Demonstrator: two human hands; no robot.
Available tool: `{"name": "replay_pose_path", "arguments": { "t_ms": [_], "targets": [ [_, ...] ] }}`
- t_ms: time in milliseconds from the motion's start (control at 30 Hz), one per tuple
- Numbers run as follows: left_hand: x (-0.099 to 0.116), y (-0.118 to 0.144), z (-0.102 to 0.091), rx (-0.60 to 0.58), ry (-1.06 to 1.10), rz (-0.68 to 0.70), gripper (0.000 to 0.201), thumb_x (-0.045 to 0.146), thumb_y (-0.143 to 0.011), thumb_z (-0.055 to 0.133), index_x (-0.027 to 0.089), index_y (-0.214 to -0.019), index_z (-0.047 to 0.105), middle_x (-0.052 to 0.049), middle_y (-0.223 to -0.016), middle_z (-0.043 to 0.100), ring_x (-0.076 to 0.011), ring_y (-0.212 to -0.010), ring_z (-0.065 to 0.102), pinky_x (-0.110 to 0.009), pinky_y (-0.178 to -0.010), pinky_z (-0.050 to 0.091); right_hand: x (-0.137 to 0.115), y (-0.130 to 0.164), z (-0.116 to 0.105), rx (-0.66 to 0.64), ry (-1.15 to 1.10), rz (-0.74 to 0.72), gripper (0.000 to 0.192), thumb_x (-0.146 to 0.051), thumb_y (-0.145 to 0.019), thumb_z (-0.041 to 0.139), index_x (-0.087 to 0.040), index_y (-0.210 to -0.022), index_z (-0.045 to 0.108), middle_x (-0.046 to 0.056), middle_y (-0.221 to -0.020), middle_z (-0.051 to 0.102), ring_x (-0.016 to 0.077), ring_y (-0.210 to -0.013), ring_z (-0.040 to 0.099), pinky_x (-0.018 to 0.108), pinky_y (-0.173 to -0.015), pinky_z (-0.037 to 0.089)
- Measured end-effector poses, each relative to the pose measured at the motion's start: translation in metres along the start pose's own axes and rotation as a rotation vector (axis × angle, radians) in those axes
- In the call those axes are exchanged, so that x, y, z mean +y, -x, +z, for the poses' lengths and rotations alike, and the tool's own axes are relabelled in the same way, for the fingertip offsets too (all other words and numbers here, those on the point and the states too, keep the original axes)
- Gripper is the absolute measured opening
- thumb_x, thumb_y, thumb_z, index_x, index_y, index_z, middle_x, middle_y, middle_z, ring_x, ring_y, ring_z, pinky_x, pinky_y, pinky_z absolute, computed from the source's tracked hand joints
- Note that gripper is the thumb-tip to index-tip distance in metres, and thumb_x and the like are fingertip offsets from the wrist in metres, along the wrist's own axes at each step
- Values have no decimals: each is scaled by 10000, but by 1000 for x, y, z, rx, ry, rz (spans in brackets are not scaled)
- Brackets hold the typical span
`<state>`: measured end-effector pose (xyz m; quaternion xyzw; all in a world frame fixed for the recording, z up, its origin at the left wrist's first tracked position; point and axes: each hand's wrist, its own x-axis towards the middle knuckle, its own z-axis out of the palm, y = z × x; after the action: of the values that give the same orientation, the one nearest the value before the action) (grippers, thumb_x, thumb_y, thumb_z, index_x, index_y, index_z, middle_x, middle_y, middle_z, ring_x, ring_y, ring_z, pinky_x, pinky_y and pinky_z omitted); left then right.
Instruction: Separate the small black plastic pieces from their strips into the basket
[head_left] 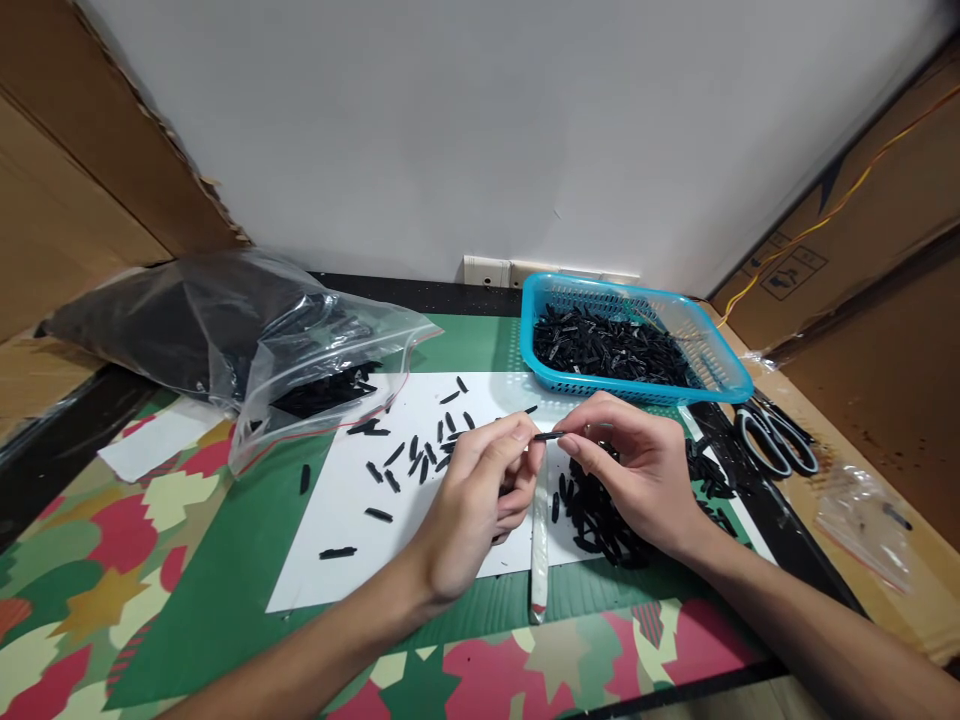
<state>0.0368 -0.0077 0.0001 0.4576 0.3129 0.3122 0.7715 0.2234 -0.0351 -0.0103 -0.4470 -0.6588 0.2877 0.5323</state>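
Well, both hands pinched one black piece (pixel 548 436) at centre frame: left hand (pixel 480 500), right hand (pixel 637 470). The basket (pixel 720 350) at upper right was already well filled, yet loose pieces (pixel 409 455) and a full bag (pixel 225 340) at left remained.

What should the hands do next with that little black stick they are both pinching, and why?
Probably drop it into the blue basket. Both the left hand and the right hand pinch one small black piece between their fingertips above the white sheet. The basket just beyond already holds many like it, while loose ones lie on the sheet, so finished pieces seem to go there.
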Motion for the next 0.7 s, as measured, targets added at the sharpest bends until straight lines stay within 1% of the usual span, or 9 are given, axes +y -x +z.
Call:
{"name": "replay_pose_path", "arguments": {
  "t_ms": [133,200,267,333,400,467,533,600,700],
  "targets": [
    [1,-1,-1,1,13,-4,342,448,-1059,446,218,-814,513,105,-490,292,-51,-403,162,-106,-369,157,0,-3,-10,38,162,-147,66,-165,-986,709,-219,-980,747,23,-889,729,178,-804,662,318,-701,515],
    [2,-1,-2,-6,51,-27,335,466,-1057,428,230,-833,508,106,-489,290,-58,-400,151,-116,-363,140,6,-8,-21,101,386,-285,71,-152,-977,714,-217,-960,740,32,-885,747,199,-809,673,355,-741,510],
    [3,-2,-3,-15,108,-75,319,492,-1053,403,249,-875,506,108,-501,295,-66,-400,138,-121,-353,129,15,-14,-32,227,720,-406,66,-168,-960,742,-219,-919,742,39,-874,769,229,-829,678,405,-801,477],
    [4,-2,-4,-25,149,-129,302,519,-1046,384,269,-930,507,110,-521,306,-70,-402,122,-117,-339,117,23,-20,-42,324,920,-391,59,-169,-978,717,-213,-987,755,62,-937,790,260,-891,691,431,-832,454],
    [4,-2,-5,-36,157,-163,298,544,-1040,374,285,-974,503,111,-536,316,-69,-402,112,-109,-328,106,27,-23,-46,346,976,-361,99,-160,-993,691,-210,-1047,758,73,-982,793,274,-928,696,442,-849,453],
    [4,-2,-5,-44,151,-165,308,569,-1037,366,292,-997,493,113,-544,320,-66,-400,107,-102,-322,105,25,-22,-44,315,917,-357,105,-157,-994,690,-209,-1058,756,76,-987,782,270,-932,692,440,-858,473],
    [4,-3,-5,-47,137,-152,324,598,-1035,355,298,-1023,479,114,-551,321,-65,-400,109,-99,-325,110,18,-19,-35,242,778,-363,100,-146,-989,694,-204,-1048,750,80,-983,758,252,-919,679,417,-843,505],
    [3,-4,-3,-55,117,-157,367,647,-1032,313,314,-1078,458,111,-565,349,-65,-398,124,-98,-332,112,8,-12,-24,102,614,-382,107,-123,-987,689,-195,-1047,740,83,-982,732,234,-905,663,387,-812,525],
    [-1,-4,-1,-68,61,-227,484,727,-1020,197,341,-1195,430,94,-591,416,-73,-391,177,-106,-347,127,-4,-3,-5,-181,402,-391,91,-123,-993,687,-180,-1048,732,77,-962,718,216,-874,640,366,-786,519]
  ]
}}
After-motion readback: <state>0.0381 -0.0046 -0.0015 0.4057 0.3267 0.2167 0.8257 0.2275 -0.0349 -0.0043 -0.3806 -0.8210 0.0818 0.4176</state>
